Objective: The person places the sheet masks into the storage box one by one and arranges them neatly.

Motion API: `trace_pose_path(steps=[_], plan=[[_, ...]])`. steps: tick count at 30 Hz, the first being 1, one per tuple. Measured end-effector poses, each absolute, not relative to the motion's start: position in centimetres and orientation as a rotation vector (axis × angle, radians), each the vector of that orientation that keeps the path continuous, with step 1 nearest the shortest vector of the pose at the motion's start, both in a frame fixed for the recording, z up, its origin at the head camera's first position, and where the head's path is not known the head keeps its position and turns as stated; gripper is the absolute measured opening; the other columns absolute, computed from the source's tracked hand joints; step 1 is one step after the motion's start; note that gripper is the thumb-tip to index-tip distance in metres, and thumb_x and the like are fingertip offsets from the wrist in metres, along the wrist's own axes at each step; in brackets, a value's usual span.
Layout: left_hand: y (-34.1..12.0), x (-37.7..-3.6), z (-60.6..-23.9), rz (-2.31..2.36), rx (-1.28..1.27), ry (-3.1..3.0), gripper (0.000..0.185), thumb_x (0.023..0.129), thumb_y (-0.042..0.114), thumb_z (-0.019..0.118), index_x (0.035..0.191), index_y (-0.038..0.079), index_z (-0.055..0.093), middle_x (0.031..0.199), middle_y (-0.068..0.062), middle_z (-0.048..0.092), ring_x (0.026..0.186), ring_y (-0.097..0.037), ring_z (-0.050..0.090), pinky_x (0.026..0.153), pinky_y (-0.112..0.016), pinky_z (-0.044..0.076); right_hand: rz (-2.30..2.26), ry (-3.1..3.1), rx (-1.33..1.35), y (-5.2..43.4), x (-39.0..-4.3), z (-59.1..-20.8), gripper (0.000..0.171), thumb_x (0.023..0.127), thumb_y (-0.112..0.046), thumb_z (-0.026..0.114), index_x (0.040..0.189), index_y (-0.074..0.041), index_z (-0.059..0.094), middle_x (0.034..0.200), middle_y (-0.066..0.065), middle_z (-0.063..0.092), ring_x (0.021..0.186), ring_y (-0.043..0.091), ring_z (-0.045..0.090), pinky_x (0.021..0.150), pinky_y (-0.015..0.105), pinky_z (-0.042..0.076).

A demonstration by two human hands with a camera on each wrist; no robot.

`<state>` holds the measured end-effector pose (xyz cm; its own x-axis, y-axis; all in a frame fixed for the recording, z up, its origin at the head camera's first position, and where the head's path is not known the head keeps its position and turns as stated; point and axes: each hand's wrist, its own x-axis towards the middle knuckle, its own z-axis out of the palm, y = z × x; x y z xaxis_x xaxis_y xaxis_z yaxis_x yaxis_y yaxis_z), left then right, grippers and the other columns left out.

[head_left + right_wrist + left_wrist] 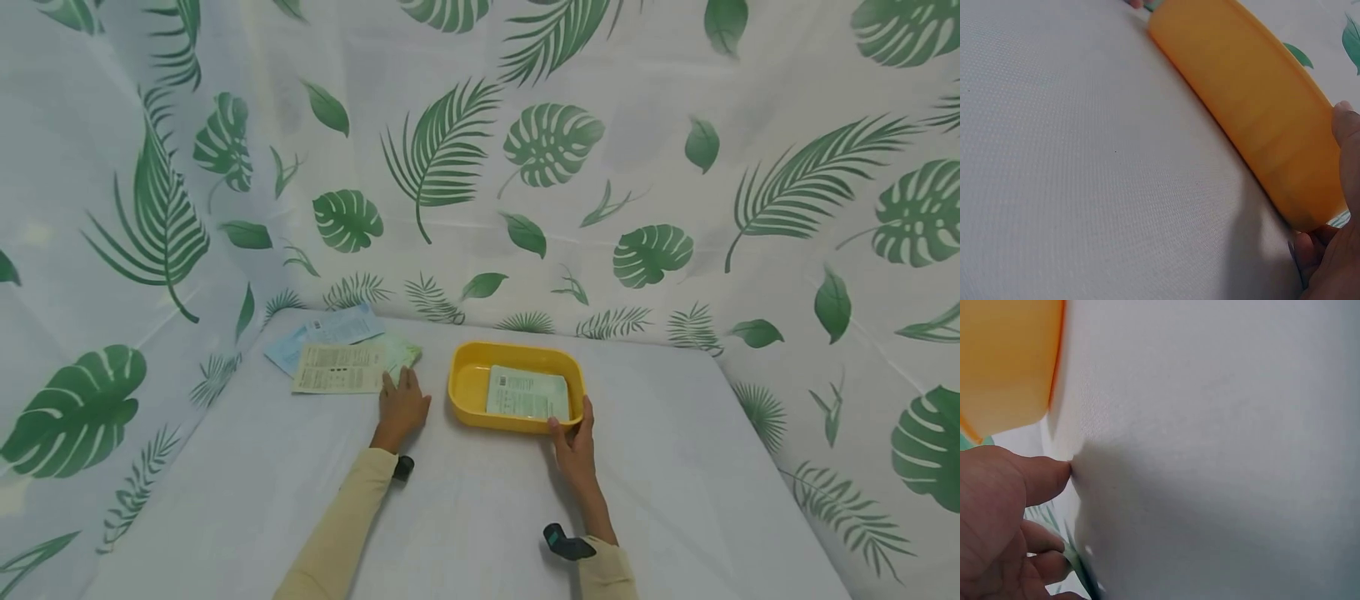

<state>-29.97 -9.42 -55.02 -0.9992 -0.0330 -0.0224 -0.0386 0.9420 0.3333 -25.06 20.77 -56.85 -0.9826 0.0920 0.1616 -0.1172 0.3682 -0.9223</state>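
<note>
While the right hand (576, 454) grips the yellow tub (471, 390) below frame centre, a pale mint packet (528, 392) lies inside; the left hand (401, 410), thumb spread from its fingers, touches a green packet (399, 352) beside cream (341, 368) and blue packets (345, 323), left of centre.

Table (480, 517): one. Yellow tub (517, 424): one, centre of frame.

Packets left of centre: four made out, overlapping. Cream packet (337, 369), one; green packet (402, 352), one; blue packets (283, 352), apparently two.

Packet in the tub (527, 393): one visible; cannot tell if more lie beneath.

Hands: two. Left hand (402, 408), lower left of centre; right hand (576, 454), lower right of centre.

Sleeves (341, 525): two, bottom edge. Dark wrist devices (566, 543): two.

Printed leaves (553, 143): dozens, upper frame and sides.
</note>
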Motion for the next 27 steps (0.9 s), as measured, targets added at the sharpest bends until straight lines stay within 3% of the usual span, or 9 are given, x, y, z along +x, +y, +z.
trace_pose_path(steps=[5,9,14,20,27], plan=[[-9.7,-29.9,-55.2,0.52,-0.048,3.171,0.06,0.097,0.022,0.061,0.143,-0.009,0.039,0.151,-0.023,0.039,0.135,-0.059,0.032,0.103,-0.062,0.04,1.653,-2.458,-0.006,20.8,-25.0,-57.2,0.083,0.101,-0.024,0.055,0.157,-0.01,-0.004,0.163,0.021,0.005,0.151,0.037,0.008,0.12,0.053,0.013],[-10.2,-29.9,-55.1,0.453,-0.068,3.425,0.046,0.091,0.009,0.068,0.131,-0.007,0.053,0.139,-0.02,0.055,0.118,-0.054,0.053,0.082,-0.059,0.053,1.632,-2.481,-0.015,20.8,-24.9,-57.9,0.083,0.1,-0.026,0.056,0.157,-0.01,-0.002,0.162,0.023,0.007,0.151,0.039,0.008,0.12,0.054,0.013],[-10.4,-29.9,-54.0,0.47,-0.049,3.628,0.043,0.086,-0.004,0.067,0.127,-0.009,0.057,0.129,-0.022,0.062,0.1,-0.044,0.064,0.067,-0.053,0.054,1.632,-2.482,-0.023,21.1,-24.7,-58.2,0.083,0.1,-0.03,0.055,0.157,-0.014,-0.003,0.163,0.019,0.007,0.151,0.036,0.009,0.12,0.052,0.014],[-10.7,-30.0,-52.7,0.744,-0.037,3.724,0.043,0.085,-0.015,0.06,0.127,-0.013,0.055,0.125,-0.026,0.062,0.097,-0.04,0.068,0.076,-0.047,0.057,1.61,-2.474,-0.006,21.1,-24.9,-57.8,0.082,0.1,-0.029,0.055,0.157,-0.013,-0.003,0.163,0.019,0.008,0.151,0.036,0.011,0.119,0.052,0.017],[-11.4,-29.9,-51.1,1.274,-0.034,3.727,0.046,0.082,-0.023,0.05,0.126,-0.013,0.057,0.125,-0.029,0.061,0.115,-0.041,0.061,0.089,-0.047,0.054,1.626,-2.453,0.009,20.9,-25.1,-57.5,0.081,0.101,-0.027,0.053,0.156,-0.011,-0.003,0.162,0.02,0.008,0.151,0.036,0.013,0.119,0.051,0.017]])
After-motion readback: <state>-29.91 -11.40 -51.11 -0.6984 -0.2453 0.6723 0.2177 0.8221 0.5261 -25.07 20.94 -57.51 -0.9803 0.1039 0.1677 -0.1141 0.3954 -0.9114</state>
